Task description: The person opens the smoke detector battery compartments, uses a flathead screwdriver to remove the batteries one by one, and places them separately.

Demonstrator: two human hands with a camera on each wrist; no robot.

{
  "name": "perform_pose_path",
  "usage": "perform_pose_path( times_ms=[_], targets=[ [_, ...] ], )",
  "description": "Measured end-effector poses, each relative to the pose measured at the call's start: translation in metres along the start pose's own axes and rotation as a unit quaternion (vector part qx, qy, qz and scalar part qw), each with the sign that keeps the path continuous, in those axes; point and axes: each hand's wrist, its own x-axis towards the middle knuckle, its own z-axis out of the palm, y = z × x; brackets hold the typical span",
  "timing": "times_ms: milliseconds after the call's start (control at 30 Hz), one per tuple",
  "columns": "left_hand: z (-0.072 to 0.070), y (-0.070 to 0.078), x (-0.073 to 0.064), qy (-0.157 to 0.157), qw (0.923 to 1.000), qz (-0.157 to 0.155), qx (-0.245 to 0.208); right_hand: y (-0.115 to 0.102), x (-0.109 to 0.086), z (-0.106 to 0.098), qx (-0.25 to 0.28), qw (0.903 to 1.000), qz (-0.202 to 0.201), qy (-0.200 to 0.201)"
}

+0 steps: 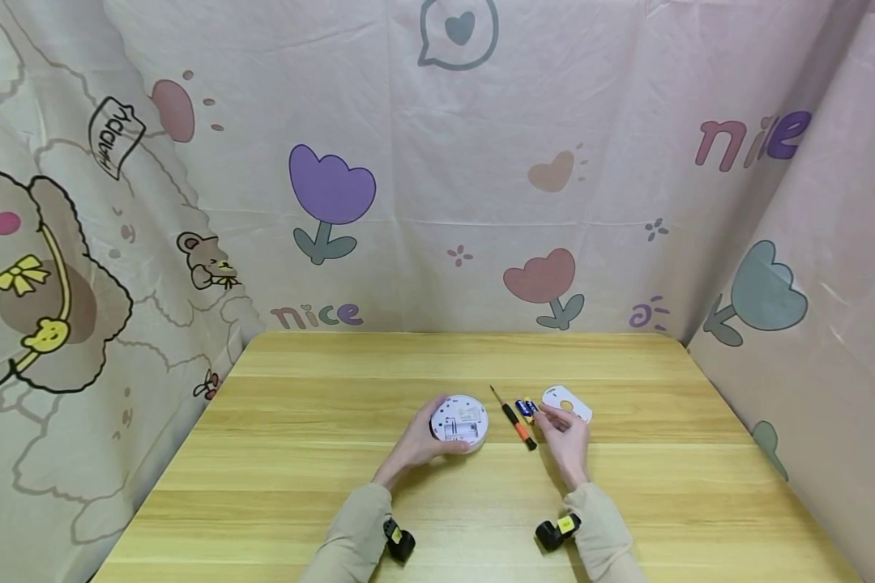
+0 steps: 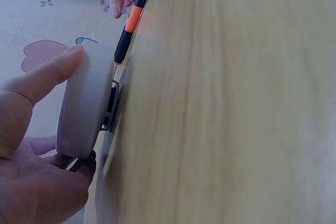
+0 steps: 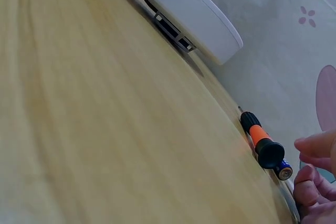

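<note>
My left hand point(image 1: 421, 437) grips a round white smoke alarm point(image 1: 467, 413) by its edge, thumb on the near side. In the head view its back faces up, showing a battery compartment with bare slots. From the left wrist, a raised slotted part shows on its underside, close over the table. My right hand point(image 1: 565, 441) is at the blue-and-yellow batteries point(image 1: 522, 409), fingertips overlapping them in the head view. In the right wrist view its fingers point(image 3: 316, 142) are bent loosely beside one battery point(image 3: 284, 171), with no object visible between them.
Left of the batteries lies a screwdriver point(image 1: 510, 414) with an orange-and-black handle, its tip pointing away. Behind my right hand lies a white rounded plate point(image 1: 557, 395) with a hole in it. Printed curtains point(image 1: 437, 162) hang behind the wooden table point(image 1: 321, 405) and at its sides.
</note>
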Motion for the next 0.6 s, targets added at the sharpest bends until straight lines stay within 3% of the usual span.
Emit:
perform_pose_path(
  times_ms=[200,467,600],
  targets=[
    [-0.003,-0.001,-0.003,-0.02,0.9998,-0.005,-0.003,0.0,-0.002,-0.001,0.03,0.9994,0.002,-0.016],
    [-0.012,-0.007,-0.007,-0.05,0.9983,0.026,0.011,0.002,-0.003,-0.002,0.038,0.9982,0.003,-0.046],
    [-0.015,-0.007,-0.01,-0.065,0.9977,0.018,-0.001,-0.002,-0.007,-0.003,0.039,0.9979,0.001,-0.052]
  ],
)
